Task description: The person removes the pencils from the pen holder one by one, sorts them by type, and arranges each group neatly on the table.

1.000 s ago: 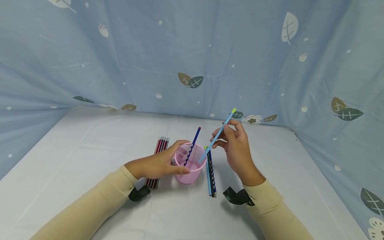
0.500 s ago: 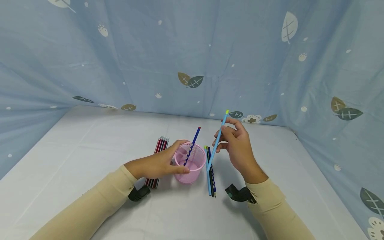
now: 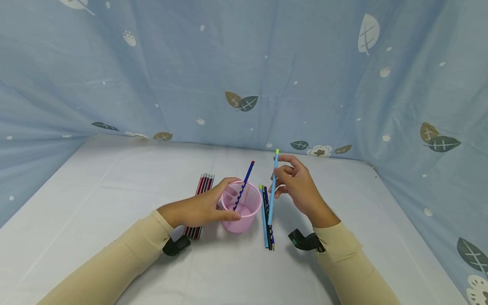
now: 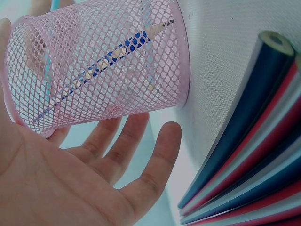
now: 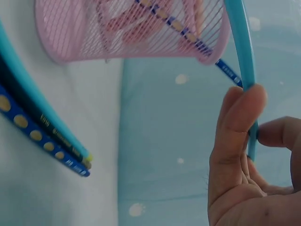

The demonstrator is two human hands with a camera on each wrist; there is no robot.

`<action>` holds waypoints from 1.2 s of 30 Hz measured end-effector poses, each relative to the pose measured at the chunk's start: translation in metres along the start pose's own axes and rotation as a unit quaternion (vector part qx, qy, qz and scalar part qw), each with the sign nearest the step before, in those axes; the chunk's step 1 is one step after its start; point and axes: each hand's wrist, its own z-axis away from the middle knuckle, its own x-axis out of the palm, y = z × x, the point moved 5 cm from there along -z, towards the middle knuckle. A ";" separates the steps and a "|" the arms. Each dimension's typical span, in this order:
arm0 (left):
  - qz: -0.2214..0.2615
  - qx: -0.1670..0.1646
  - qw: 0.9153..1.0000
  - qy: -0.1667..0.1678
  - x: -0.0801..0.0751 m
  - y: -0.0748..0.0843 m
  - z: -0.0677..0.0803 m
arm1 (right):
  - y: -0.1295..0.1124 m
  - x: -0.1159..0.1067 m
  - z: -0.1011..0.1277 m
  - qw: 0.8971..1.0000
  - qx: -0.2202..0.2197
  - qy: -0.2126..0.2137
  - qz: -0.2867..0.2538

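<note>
My left hand [image 3: 202, 209] grips a pink mesh pencil cup [image 3: 240, 224] by its side, the thumb across the near rim and the fingers behind. One dark blue pencil [image 3: 248, 173] with pale dots and a red end leans inside, its sharpened tip [image 4: 167, 23] down at the base. To the right of the cup, my right hand [image 3: 301, 188] pinches a light blue pencil [image 3: 271, 207] between thumb and fingers, nearly upright, yellow-green end on top. In the head view its lower end overlaps three pencils [image 3: 267, 239] lying side by side.
Left of the cup lies a row of several red and black striped pencils [image 3: 201, 186], partly behind the left hand and wrist. A white cloth [image 3: 145, 169] covers the table. Behind it hangs a blue leaf-print curtain [image 3: 183, 63].
The light blue pencil has swung from slanting over the cup's mouth to nearly upright, and moved right and lower with the right hand. The left hand and cup have stayed put.
</note>
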 end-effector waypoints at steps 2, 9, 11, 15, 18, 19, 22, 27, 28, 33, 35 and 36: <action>-0.001 0.002 1.000 0.001 0.000 0.000 0.000 | 0.004 -0.001 -0.002 1.000 0.010 -0.004 0.011; 0.001 0.000 1.000 -0.001 0.000 -0.001 0.000 | 0.017 -0.002 -0.008 0.998 0.042 -0.022 0.046; 0.002 -0.001 1.000 0.000 0.000 -0.001 0.000 | 0.020 -0.001 -0.010 0.997 0.048 -0.034 0.051; 0.003 0.000 1.000 -0.002 0.000 -0.001 0.000 | 0.027 -0.001 -0.012 0.995 0.056 -0.054 0.057; 0.002 0.002 1.000 -0.003 0.000 0.000 0.000 | 0.030 -0.002 -0.013 0.994 0.057 -0.064 0.062; 0.001 0.003 1.000 -0.003 0.000 0.000 0.000 | 0.031 -0.002 -0.013 0.994 0.058 -0.068 0.065; 0.001 0.004 1.000 -0.002 0.000 0.000 0.000 | 0.034 -0.002 -0.014 0.992 0.066 -0.081 0.077; 0.003 0.004 1.000 -0.001 0.000 -0.001 -0.001 | 0.040 -0.002 -0.015 0.986 0.084 -0.100 0.103; 0.002 0.003 1.000 -0.001 0.000 -0.001 -0.001 | 0.042 -0.003 -0.016 0.985 0.087 -0.102 0.106; 0.002 0.004 1.000 0.000 0.001 -0.001 -0.001 | 0.051 -0.004 -0.017 0.982 0.104 -0.109 0.116; 0.003 0.004 1.000 0.000 0.001 -0.001 -0.001 | 0.054 -0.005 -0.018 0.980 0.113 -0.111 0.123; 0.002 0.004 1.000 -0.001 0.001 -0.001 -0.001 | 0.056 -0.005 -0.018 0.978 0.117 -0.114 0.126</action>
